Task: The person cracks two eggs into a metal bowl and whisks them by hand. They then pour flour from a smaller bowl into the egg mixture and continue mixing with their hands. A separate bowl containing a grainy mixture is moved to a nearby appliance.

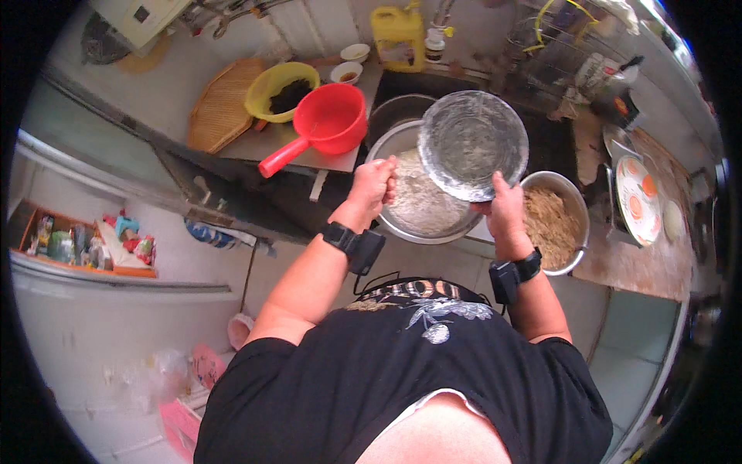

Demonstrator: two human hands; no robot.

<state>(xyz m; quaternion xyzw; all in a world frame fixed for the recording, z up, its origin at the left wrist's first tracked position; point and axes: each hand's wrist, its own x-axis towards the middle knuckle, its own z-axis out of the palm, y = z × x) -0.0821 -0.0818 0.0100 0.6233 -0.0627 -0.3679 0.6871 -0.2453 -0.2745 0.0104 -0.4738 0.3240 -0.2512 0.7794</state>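
Note:
My right hand (pixel 505 206) grips the near rim of a round metal pan (pixel 472 145), whose inside is dusted with white powder. The pan is tilted and overlaps the view of a wide metal basin (pixel 426 235) that holds pale flour or dough (pixel 423 200). At the left side of that basin, my left hand (pixel 375 184) is curled with its fingers closed; whether something small is inside cannot be told. To the right stands a metal pot (pixel 584 232) filled with a brown, lumpy mixture (pixel 548 229).
A red plastic dipper (pixel 330 119) lies at the left, beside a yellow basket (pixel 255 95) with dark contents and a woven tray (pixel 217 110). Two small bowls and a yellow jug (pixel 399 40) stand behind. A patterned plate (pixel 636 203) is at the right.

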